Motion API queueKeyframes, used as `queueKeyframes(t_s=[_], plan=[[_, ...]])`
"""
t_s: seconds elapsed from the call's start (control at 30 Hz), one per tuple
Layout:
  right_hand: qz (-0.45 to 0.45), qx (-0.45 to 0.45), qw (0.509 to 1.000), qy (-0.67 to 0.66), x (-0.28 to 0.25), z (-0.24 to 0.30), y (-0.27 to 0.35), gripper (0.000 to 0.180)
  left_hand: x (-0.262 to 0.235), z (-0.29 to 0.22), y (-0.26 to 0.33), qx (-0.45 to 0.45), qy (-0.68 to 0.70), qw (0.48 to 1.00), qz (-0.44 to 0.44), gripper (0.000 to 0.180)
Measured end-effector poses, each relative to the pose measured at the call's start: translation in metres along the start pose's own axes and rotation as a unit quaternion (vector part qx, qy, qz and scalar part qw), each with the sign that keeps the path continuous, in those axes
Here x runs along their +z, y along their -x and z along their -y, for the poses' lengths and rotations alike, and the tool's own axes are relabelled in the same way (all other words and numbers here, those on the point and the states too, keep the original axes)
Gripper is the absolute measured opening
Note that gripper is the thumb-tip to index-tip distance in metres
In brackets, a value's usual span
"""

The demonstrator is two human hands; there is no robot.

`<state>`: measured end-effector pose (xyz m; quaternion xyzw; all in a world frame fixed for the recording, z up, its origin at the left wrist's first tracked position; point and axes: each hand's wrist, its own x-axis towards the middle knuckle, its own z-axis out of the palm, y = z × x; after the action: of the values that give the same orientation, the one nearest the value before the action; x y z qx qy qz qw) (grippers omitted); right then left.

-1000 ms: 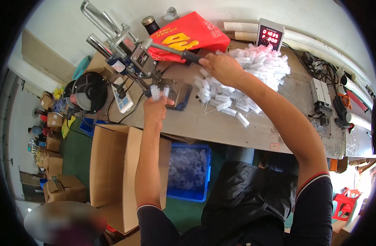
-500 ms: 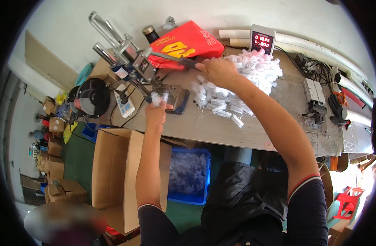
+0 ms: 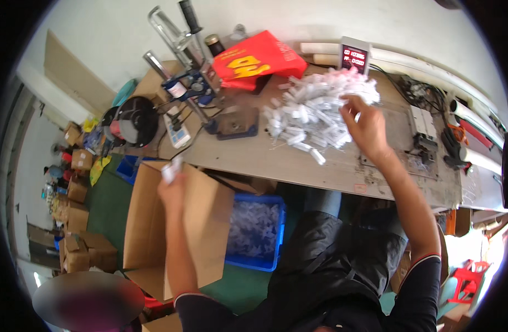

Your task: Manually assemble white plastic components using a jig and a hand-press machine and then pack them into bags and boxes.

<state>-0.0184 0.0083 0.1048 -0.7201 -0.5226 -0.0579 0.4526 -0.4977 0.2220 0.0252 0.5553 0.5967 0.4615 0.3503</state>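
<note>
- Roughly at 9 o'clock, a small white piece (image 3: 171, 167), blurred, is up over the open carton.
- The left hand (image 3: 172, 188) is closed around the lower end of that piece.
- Its open cardboard carton (image 3: 204, 218) stands at 8 o'clock, beside the bench (image 3: 298, 172).
- At 1 o'clock, a heap of white bristled pieces (image 3: 304, 119) lies on the bench.
- The right hand (image 3: 367, 128) is at the heap's 4 o'clock edge, fingers bent; whether they grip a piece, I cannot tell.
- A hand press (image 3: 194, 86) stands at 11 o'clock, its black-gripped lever (image 3: 191, 16) pointing up, its flat base (image 3: 237, 122) nearer the heap.
- A red bag (image 3: 259, 58) lies at 12 o'clock, behind the heap and the base.
- A display box (image 3: 354, 54) with 2 rows of lit red digits stands at 1 o'clock, just past the heap.
- At 6 o'clock, below the bench edge, a blue bin (image 3: 280, 235) holds many whitish pieces (image 3: 254, 227).
</note>
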Motion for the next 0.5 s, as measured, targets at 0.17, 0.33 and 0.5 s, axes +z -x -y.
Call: queueKeyframes(t_s=[0.17,0.33,0.5], plan=[[0.052,-0.078,0.996,0.009,0.016,-0.033,0.076,0.020,-0.180,0.086,-0.030,-0.031,-0.144,0.981,-0.123,0.037],[0.116,-0.135,0.984,0.023,0.027,-0.026,0.091,0.017,-0.202,0.103,-0.005,0.061,-0.488,0.870,-0.045,0.051],[0.163,-0.050,0.982,0.088,0.055,-0.009,0.084,0.032,-0.147,0.076,0.022,0.094,-0.337,0.929,-0.119,0.047]])
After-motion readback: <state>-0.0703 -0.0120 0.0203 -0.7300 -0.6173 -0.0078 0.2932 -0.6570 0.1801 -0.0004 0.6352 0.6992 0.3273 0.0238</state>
